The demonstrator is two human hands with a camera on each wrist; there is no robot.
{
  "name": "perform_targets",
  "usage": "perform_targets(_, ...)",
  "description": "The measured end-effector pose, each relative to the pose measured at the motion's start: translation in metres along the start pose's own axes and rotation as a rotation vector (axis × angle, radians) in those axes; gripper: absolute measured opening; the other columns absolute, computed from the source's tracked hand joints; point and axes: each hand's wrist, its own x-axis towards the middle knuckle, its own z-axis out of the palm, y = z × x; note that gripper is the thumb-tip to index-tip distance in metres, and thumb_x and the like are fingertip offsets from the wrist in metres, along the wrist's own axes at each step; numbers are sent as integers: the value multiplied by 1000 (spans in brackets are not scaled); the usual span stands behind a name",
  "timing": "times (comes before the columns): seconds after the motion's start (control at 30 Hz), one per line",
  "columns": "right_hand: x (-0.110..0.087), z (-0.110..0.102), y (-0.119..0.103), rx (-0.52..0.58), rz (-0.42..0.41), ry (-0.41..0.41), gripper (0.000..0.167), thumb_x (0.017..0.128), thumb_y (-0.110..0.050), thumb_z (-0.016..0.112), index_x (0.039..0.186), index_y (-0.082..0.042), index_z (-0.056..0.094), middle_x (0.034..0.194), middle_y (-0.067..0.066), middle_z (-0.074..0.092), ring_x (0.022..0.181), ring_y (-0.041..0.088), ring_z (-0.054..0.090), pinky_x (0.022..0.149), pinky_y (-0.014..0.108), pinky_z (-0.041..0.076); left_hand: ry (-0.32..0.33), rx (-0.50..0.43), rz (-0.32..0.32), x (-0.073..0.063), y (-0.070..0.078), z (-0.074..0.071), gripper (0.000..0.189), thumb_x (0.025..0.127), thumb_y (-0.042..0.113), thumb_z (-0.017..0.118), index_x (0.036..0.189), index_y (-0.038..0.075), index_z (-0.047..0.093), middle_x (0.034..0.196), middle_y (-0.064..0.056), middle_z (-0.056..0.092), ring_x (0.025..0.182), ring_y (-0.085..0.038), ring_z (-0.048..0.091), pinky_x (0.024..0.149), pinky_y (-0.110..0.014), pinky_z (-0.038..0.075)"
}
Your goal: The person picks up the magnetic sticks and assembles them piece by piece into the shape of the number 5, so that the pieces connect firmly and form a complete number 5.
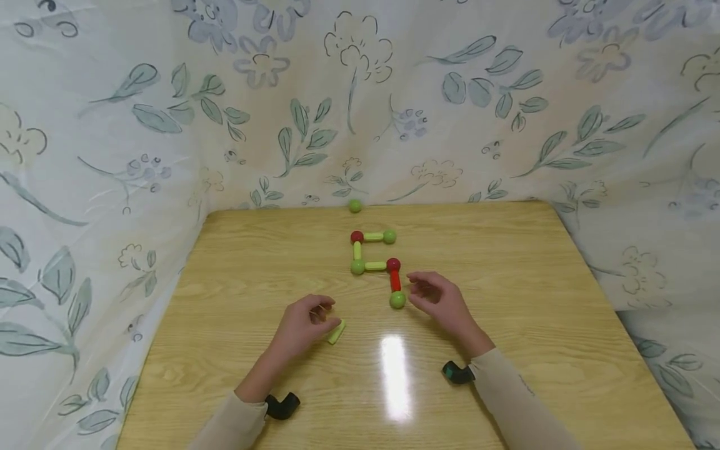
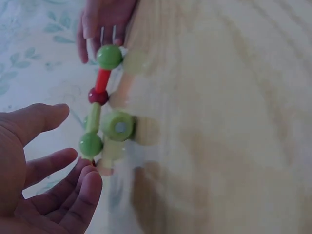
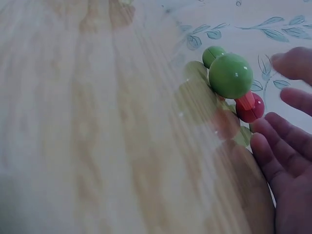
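A chain of magnetic balls and sticks lies on the table. It joins a green ball, a yellow-green stick, a dark red ball, further yellow-green sticks, a second red ball, a red stick and an end green ball. My right hand hovers just right of that end, fingers loosely bent around nothing. Beside my left hand lies a loose yellow-green stick, its round metal tip facing the left wrist view. The left fingers are relaxed and hold nothing; whether the thumb touches the stick is unclear.
A single green ball sits at the table's back edge, against the floral cloth that hangs behind and at the sides. Light glares off the wooden table between the forearms. Black wrist mounts stick out inward from both sleeves.
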Motion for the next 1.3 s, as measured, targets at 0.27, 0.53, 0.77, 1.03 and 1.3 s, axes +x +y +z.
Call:
perform_targets(0.27,-2,5,1,-116,-38,-54,47,93,-18,90,137,-15,74,125,3,74,111,23,69,96,39,58,13,102,12,-7,-2,10,35,91,17,91,119,3,77,96,-4,69,79,-16,60,72,-30,54)
perform_targets(0.53,-4,8,0,-187,-5,-58,43,93,-21,90,134,-19,76,126,-4,74,117,19,68,102,46,56,-35,102,10,-12,-4,14,29,89,16,93,112,6,78,95,1,70,80,-14,61,72,-30,54)
perform_targets(0.77,-3,9,-1,-258,-3,-68,38,93,-30,90,130,-27,80,124,-10,73,113,16,65,98,47,55,-49,138,44,-12,-2,15,23,88,13,93,105,8,78,90,4,68,77,-11,59,70,-29,53)
perform_targets(1.03,-1,11,0,-282,-31,-64,34,94,-28,90,127,-29,82,121,-12,74,113,14,65,99,46,54,-51,201,83,-11,-4,16,19,89,10,92,102,10,78,88,6,67,77,-13,60,69,-29,52)
perform_targets(1.3,-2,12,-2,-284,-24,-50,31,94,-29,89,125,-27,83,119,-10,74,113,15,66,100,47,54,-61,235,97,-8,1,17,16,91,9,89,104,8,80,90,7,69,79,-11,61,71,-30,54)
